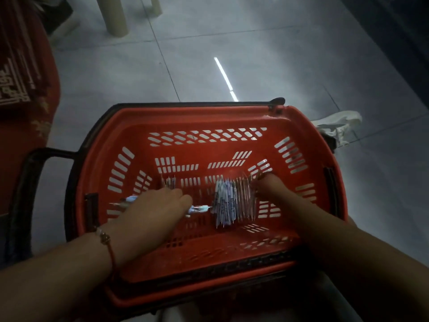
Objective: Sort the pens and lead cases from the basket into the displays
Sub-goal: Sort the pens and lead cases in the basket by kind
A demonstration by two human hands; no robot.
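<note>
Grey floor tiles [267, 54] shine under a thin white streak of light, and the room is dim. A red basket [209, 117] with slotted walls and a dark handle [30, 182] sits close in front of the person. Both arms reach down into it.

On the basket's bottom lies a bunch of pens [229, 201], side by side in a row. The ones on the left of the bunch are pale blue and white with thin metal tips. The ones on the right look thinner and darker. A few more small pens [168, 182] lie near the far left of the bottom.

The left hand [157, 210] lies flat, palm down, with its fingers fairly straight. A light blue pen [200, 209] pokes out from under its fingertips, and another blue bit shows at its other side. The right hand [271, 184] touches the right end of the bunch. Its fingers are hidden, so its grip cannot be told.

A bead bracelet [103, 237] is on the left wrist. A white shoe [339, 124] rests on the floor beyond the basket.
</note>
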